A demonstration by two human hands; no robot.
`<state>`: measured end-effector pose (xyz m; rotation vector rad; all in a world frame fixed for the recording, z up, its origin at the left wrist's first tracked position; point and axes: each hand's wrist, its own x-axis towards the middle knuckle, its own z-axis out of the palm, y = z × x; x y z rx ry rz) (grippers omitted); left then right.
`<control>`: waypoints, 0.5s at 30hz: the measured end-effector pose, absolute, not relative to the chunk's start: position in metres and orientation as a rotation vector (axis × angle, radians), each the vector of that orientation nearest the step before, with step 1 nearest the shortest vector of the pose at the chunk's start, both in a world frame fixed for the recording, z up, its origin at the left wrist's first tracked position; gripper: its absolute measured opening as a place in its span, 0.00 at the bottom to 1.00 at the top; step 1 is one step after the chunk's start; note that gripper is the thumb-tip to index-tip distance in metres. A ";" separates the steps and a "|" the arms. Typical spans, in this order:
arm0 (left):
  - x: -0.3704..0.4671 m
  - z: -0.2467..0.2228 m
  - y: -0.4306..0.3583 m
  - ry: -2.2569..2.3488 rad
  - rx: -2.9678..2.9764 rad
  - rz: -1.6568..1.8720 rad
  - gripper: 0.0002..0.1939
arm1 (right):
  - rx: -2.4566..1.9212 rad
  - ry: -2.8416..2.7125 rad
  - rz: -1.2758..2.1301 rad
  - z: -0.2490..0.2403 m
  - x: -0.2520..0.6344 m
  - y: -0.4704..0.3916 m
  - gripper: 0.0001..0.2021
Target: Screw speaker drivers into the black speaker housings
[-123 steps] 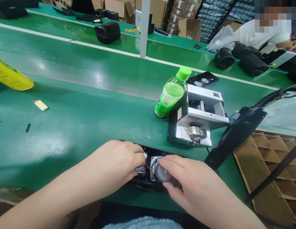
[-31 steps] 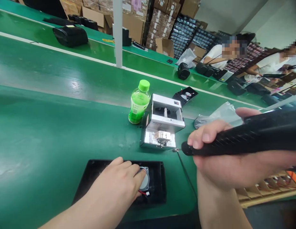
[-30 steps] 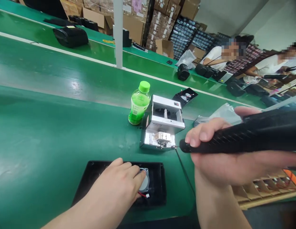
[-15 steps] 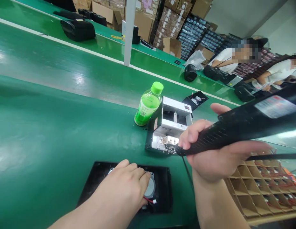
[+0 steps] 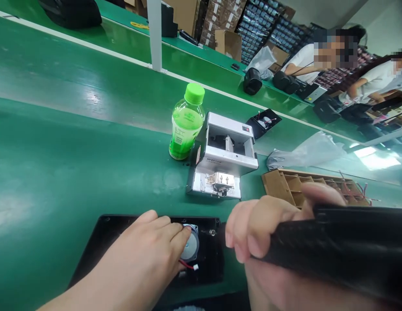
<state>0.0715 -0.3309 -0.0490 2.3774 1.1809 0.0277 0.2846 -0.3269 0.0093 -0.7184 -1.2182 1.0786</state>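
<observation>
Round speaker [image 5: 191,250] lies in black panel [image 5: 212,263], near side of bench [image 5: 74,168]; left hand [image 5: 149,242] curls fingers over it, grip unclear. Right hand [image 5: 257,224] clasps black driver [image 5: 333,246], tip at panel's right end.

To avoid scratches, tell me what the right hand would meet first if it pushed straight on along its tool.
With the black tool leading, the right hand would probably meet the round speaker first, close by the left hand; the tool's height over the black panel is unclear.
</observation>
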 end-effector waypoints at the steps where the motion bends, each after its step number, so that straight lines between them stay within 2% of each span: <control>1: 0.071 -0.050 -0.332 1.178 2.381 0.061 0.07 | -0.702 -1.217 1.064 0.004 0.283 -0.325 0.15; 5: 0.069 -0.051 -0.334 1.149 2.411 0.215 0.06 | -0.712 -1.196 1.024 -0.005 0.283 -0.320 0.20; 10: 0.069 -0.053 -0.333 1.106 2.507 0.392 0.09 | -0.695 -1.295 1.123 -0.007 0.297 -0.318 0.17; 15: 0.070 -0.056 -0.333 1.107 2.526 0.369 0.08 | -0.700 -1.208 1.089 -0.009 0.291 -0.319 0.20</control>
